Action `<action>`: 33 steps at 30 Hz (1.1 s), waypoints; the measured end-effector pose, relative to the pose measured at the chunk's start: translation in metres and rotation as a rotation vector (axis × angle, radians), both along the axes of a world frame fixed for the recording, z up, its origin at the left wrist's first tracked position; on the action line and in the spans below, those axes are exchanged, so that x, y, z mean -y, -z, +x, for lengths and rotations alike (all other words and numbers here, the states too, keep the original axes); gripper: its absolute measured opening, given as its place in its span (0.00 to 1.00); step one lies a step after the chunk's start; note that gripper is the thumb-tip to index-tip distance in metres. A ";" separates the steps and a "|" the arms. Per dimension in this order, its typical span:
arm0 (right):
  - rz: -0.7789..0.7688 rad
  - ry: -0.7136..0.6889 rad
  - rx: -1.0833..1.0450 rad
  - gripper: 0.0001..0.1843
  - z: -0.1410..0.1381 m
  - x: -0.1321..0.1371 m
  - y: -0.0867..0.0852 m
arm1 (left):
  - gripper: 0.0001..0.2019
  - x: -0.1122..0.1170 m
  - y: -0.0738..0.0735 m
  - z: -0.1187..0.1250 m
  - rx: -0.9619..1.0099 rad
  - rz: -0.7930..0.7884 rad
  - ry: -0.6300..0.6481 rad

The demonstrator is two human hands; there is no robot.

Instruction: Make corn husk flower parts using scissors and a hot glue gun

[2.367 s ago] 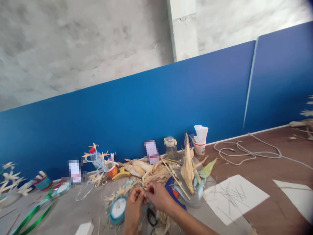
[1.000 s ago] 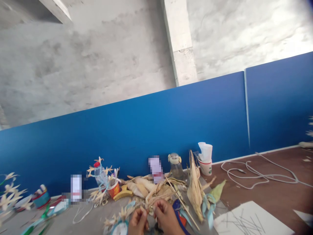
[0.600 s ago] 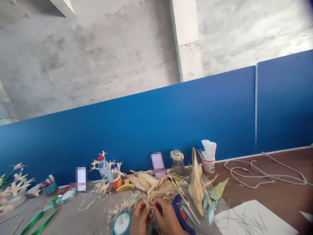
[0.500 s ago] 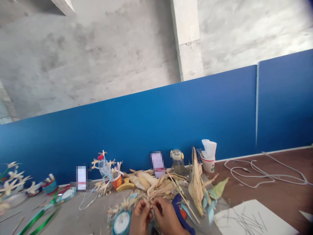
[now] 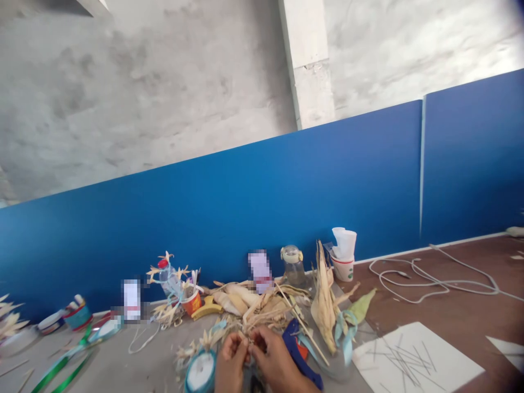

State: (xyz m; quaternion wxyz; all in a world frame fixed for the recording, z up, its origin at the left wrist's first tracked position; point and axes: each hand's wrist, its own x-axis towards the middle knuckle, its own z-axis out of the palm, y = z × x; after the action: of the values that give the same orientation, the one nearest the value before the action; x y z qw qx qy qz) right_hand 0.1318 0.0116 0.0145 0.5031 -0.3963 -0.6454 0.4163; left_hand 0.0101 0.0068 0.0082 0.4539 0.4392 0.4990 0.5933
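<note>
My left hand and my right hand meet at the bottom edge of the head view, fingertips pinched together on a small piece of dried straw or husk that is too small to make out well. Both hands are closed. Just behind them lies a heap of dried corn husks. A light blue ribbon spool sits by my left hand. A dark blue object lies right of my right hand.
A blue partition backs the table. Along it stand a glass jar, stacked paper cups, an orange cup and a bottle with husk flowers. Green ribbon trails left. White cable and white paper with thin sticks lie right.
The view tilted up from the table and drifted slightly. My hands have kept pinching the same small piece in front of the husk heap.
</note>
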 end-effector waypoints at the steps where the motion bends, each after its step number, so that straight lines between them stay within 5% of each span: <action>1: 0.003 0.006 0.004 0.04 0.000 -0.001 0.001 | 0.18 0.000 -0.001 0.001 -0.016 0.000 0.001; 9: -0.018 0.025 -0.080 0.04 -0.003 -0.005 0.012 | 0.18 0.003 -0.005 0.004 -0.070 -0.006 -0.013; 21: -0.243 -0.048 -0.391 0.10 -0.016 -0.012 0.019 | 0.19 0.000 -0.007 0.006 -0.097 0.015 -0.089; 33: -0.305 -0.114 -0.587 0.18 -0.018 -0.017 0.006 | 0.17 -0.005 -0.009 0.005 -0.163 0.069 -0.074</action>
State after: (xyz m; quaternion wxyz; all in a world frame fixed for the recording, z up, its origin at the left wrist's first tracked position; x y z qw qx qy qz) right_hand 0.1140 0.0282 0.0086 0.5783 -0.2937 -0.4242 0.6319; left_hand 0.0153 0.0114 0.0175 0.3744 0.4827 0.5293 0.5889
